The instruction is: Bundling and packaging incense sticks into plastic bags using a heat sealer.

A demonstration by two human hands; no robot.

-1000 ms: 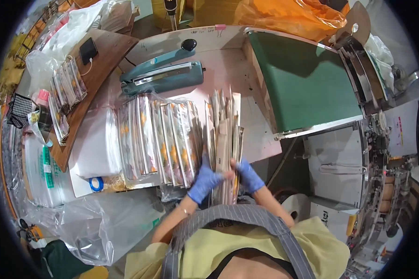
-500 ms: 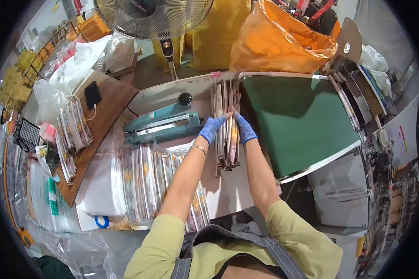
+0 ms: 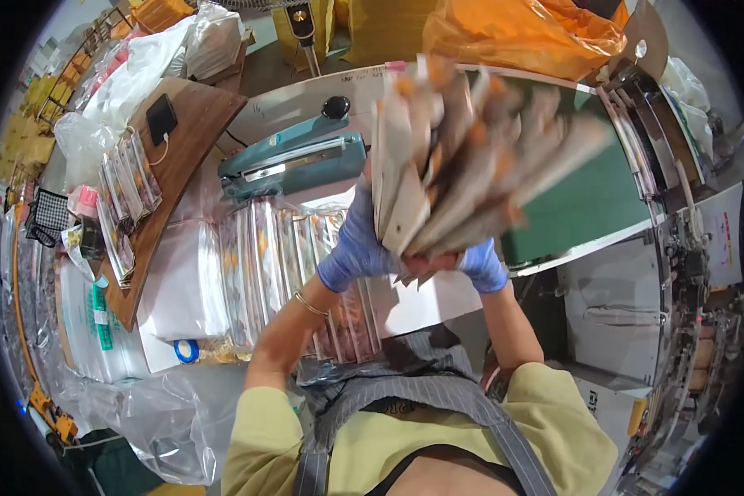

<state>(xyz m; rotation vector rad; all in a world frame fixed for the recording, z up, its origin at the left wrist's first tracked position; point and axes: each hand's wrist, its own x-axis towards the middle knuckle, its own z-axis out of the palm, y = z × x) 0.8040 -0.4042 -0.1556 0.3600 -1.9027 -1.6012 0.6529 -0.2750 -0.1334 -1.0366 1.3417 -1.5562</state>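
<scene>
Both hands in blue gloves, the left hand (image 3: 357, 248) and the right hand (image 3: 481, 266), have their fingers clamped on the lower end of a bundle of flat, glossy packets (image 3: 463, 157). The bundle is raised above the white surface (image 3: 426, 302). Its long axis fans upward and to the right, blurred, over the green conveyor belt (image 3: 591, 202). A teal heat sealer (image 3: 293, 161) lies to the left, well apart.

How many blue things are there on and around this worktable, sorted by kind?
Blue gloved hands: 2 (left hand, right hand)
Teal-blue sealing machine: 1
Blue tape roll: 1
Total: 4
</scene>
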